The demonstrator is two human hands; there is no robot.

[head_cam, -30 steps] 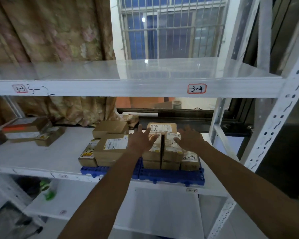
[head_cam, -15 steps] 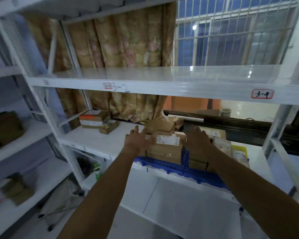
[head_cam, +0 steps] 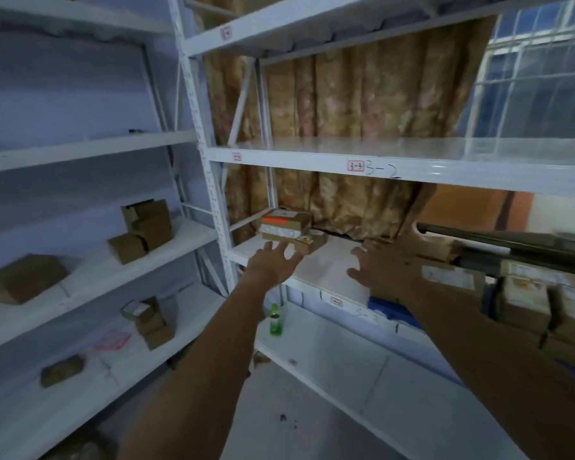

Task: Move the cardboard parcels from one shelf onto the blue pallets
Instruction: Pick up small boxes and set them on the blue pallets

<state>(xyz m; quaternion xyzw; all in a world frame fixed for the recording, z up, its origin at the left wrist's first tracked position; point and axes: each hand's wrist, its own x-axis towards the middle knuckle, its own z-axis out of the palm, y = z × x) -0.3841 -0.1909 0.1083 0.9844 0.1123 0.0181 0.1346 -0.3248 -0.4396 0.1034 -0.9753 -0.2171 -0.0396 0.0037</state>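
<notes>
A small stack of cardboard parcels [head_cam: 285, 225] sits at the far left corner of the middle white shelf [head_cam: 326, 260], with a flat parcel [head_cam: 312, 242] beside it. My left hand [head_cam: 273, 262] is stretched out, fingers spread, just in front of that stack, holding nothing. My right hand [head_cam: 384, 270] hovers open over the bare shelf to the right. Further right, several parcels [head_cam: 525, 300] are stacked on a blue pallet [head_cam: 390, 310], partly hidden by my right arm.
A second white rack [head_cam: 90, 260] on the left holds several brown boxes [head_cam: 146, 224]. A green bottle [head_cam: 275, 320] stands on the lower shelf under my left hand. A patterned curtain [head_cam: 352, 104] hangs behind the shelves, with a barred window at the right.
My view has swung left, away from the pallet stack. Both open hands moved from over the pallet parcels toward the parcels in the shelf's left corner.
</notes>
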